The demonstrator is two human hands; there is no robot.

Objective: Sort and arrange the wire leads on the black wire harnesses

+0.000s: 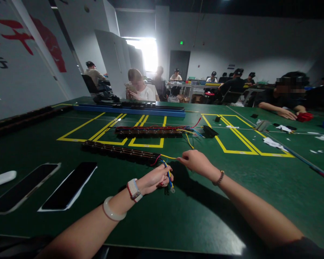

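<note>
A long black wired strip [121, 151] lies slantwise on the green table, with coloured wires coming out of its right end. My left hand [157, 178] is closed around a bundle of blue and yellow wires [169, 175], whose ring-shaped metal end hangs below the fingers. Just right of it, my right hand [194, 160] pinches the tip of a single yellow wire [167, 157] drawn out from the strip. A thin red wire [156, 160] curls loose at the strip's end, touched by neither hand.
Behind lies a second wired strip [151, 132] beside a black piece [210, 131]. A blue tray [129, 110] crosses the back. Two phones [70, 185] [24, 187] rest at left. Yellow tape outlines [162, 135] mark the table. A co-worker's arms [279, 110] rest at far right.
</note>
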